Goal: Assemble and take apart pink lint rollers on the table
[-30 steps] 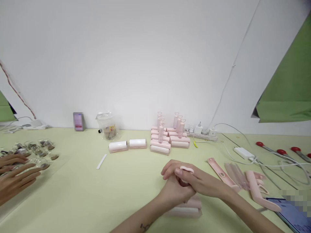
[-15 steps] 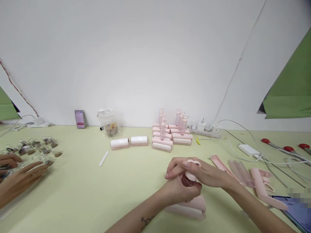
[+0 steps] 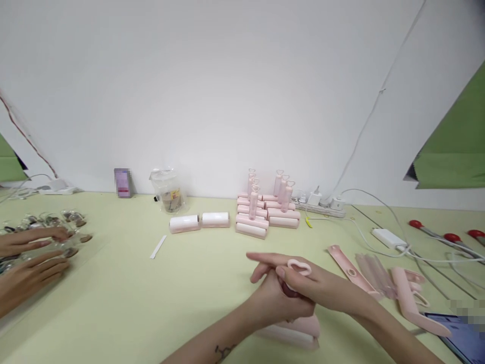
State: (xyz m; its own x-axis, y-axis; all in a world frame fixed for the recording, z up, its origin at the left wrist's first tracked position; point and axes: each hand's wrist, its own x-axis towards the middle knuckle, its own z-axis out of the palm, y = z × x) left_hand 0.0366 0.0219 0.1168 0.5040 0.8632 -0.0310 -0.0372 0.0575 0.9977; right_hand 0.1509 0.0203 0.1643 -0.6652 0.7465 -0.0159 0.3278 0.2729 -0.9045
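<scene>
A pink lint roller [image 3: 299,331] lies below my hands, its sheet roll toward me. My left hand [image 3: 275,303] is wrapped round its upright handle, which is mostly hidden by my fingers. On top of the handle is a heart-shaped loop [image 3: 299,267]. My right hand [image 3: 306,283] lies across the top, its thumb beside the loop and its fingers stretched to the left over my left hand. It appears to grip the cap under the loop between thumb and palm. To the right lie a pink cover [image 3: 351,272], clear tubes [image 3: 375,273] and a pink handle part [image 3: 407,298].
Several lint rollers [image 3: 253,222] stand at the back by a power strip [image 3: 326,208]. Two white rolls [image 3: 215,219], a paper strip [image 3: 158,247] and a bagged cup [image 3: 170,194] are left of them. A co-worker's hands [image 3: 40,273] handle small clear items. Cables and a tablet [image 3: 462,331] lie right.
My right hand has turned over the handle top; its fingers now reach further left and the loop faces differently. My left hand keeps its hold. One co-worker's hand moved right.
</scene>
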